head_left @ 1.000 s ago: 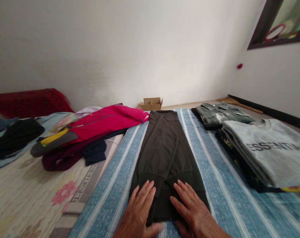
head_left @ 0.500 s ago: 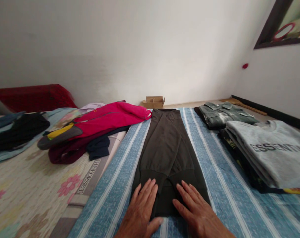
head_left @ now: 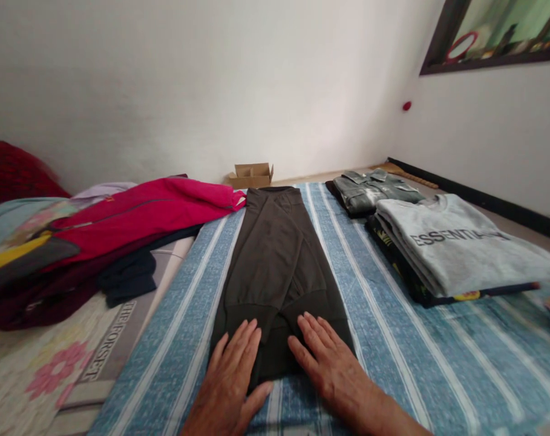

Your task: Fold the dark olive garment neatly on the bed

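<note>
A dark grey-brown long-sleeved top (head_left: pixel 268 260) lies as a long flat strip, its sleeves folded over the body and the cuffs toward me. Flat on its near left corner rests my left hand (head_left: pixel 233 369), fingers stretched out and thumb spread to the side. My right hand (head_left: pixel 327 360) lies on the near right part, palm down with the fingers extended. Neither hand grips the cloth. Beneath the top is a blue striped sheet (head_left: pixel 184 303).
To the right sits a stack of folded clothes topped by a grey lettered sweatshirt (head_left: pixel 456 242); a folded grey-green garment (head_left: pixel 377 191) lies behind it. At left, a pink jacket (head_left: pixel 157 206) tops a loose pile. A small cardboard box (head_left: pixel 252 175) stands by the wall.
The view has turned to the right, so everything appears further left. My right hand has shifted slightly over the top; both hands stay flat on it.
</note>
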Demonstrator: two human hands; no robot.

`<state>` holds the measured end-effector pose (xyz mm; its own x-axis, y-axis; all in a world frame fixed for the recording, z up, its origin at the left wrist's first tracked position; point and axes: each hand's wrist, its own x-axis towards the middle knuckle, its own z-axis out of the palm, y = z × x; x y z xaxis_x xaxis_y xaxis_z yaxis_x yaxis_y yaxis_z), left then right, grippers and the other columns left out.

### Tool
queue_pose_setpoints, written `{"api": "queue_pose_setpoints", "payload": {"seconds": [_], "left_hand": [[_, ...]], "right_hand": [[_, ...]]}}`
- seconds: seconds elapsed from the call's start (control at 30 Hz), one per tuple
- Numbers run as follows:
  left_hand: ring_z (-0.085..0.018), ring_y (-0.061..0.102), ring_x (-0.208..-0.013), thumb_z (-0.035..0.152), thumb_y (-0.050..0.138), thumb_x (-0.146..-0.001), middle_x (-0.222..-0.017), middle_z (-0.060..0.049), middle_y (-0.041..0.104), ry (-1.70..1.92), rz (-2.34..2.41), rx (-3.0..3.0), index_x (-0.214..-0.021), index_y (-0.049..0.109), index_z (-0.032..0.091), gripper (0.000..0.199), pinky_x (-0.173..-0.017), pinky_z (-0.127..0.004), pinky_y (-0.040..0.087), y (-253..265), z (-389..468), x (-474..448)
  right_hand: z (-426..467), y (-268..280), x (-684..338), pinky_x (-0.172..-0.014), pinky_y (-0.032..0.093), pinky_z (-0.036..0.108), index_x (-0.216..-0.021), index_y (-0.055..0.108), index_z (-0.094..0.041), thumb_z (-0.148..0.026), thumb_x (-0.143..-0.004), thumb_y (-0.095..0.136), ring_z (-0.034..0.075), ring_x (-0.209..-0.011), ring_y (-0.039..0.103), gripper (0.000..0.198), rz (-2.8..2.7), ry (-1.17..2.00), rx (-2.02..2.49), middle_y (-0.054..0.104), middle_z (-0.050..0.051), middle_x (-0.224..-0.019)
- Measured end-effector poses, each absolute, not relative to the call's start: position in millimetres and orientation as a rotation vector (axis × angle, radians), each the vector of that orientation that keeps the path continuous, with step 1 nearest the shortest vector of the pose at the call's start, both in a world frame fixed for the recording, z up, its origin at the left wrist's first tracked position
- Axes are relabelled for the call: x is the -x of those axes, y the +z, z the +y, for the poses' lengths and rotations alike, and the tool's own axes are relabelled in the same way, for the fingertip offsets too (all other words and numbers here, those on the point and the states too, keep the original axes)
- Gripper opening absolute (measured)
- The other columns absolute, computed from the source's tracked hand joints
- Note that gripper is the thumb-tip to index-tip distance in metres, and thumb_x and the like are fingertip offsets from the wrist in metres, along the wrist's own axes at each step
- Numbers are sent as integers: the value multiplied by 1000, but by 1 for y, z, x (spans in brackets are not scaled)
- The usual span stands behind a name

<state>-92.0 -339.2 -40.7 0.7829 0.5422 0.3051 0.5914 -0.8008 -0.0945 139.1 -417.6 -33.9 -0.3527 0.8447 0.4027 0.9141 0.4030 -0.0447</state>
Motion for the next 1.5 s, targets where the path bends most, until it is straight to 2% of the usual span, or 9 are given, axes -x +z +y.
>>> {"api": "queue_pose_setpoints", "payload": {"seconds": [0.23, 0.43, 0.7, 0.9, 1.1, 1.33, 1.5], "left_hand": [[-29, 41, -128, 44, 50, -84, -140, -16, 44, -420, -869, 2798, -144, 23, 13, 73, -104, -44, 30, -39, -335, 89], [-32, 44, -125, 47, 48, -83, -136, -18, 47, -457, -793, 2779, -142, 27, 9, 73, -101, -45, 31, -37, -328, 86], [-34, 47, -121, 49, 41, -86, -132, -21, 50, -508, -775, 2747, -141, 28, 6, 71, -97, -48, 34, -38, -327, 79], [-34, 48, -120, 37, 40, -86, -130, -20, 52, -513, -744, 2729, -142, 25, 7, 65, -95, -48, 37, -38, -326, 77], [-33, 49, -119, 20, 38, -80, -129, -19, 54, -496, -746, 2705, -144, 19, 8, 68, -96, -47, 36, -34, -328, 75], [-30, 52, -117, 18, 35, -80, -126, -17, 57, -506, -789, 2702, -141, 27, 11, 62, -96, -45, 38, -35, -325, 75], [-30, 54, -116, 19, 34, -82, -125, -15, 58, -505, -839, 2766, -135, 37, 13, 53, -94, -45, 42, -31, -323, 76]], "right_hand": [[-416, -27, -140, -104, 36, 44, -129, 44, -11, -17, -92, 43, 30, -131, 34, 37, -2272, -217, 1537, 47, 21, -133], [-408, -25, -141, -102, 38, 42, -120, 49, -11, -16, -92, 39, 27, -124, 43, 30, -2181, -183, 1538, 53, 18, -125], [-397, -8, -145, -89, 43, 35, -104, 55, -11, -10, -79, 50, 24, -104, 51, 26, -2203, -6, 1573, 57, 13, -110], [-396, -4, -146, -81, 43, 32, -96, 55, -15, -10, -77, 50, 21, -95, 50, 20, -2228, 5, 1639, 56, 11, -104], [-394, 3, -147, -73, 41, 31, -88, 54, -17, -12, -79, 49, 20, -83, 50, 11, -2265, 44, 1692, 56, 7, -90], [-397, 3, -147, -73, 42, 31, -89, 55, -16, -12, -79, 50, 19, -85, 50, 11, -2279, 33, 1704, 56, 7, -91], [-405, -5, -146, -83, 43, 34, -93, 57, -14, -14, -85, 47, 23, -101, 49, 13, -2228, -44, 1670, 57, 11, -103]]}}
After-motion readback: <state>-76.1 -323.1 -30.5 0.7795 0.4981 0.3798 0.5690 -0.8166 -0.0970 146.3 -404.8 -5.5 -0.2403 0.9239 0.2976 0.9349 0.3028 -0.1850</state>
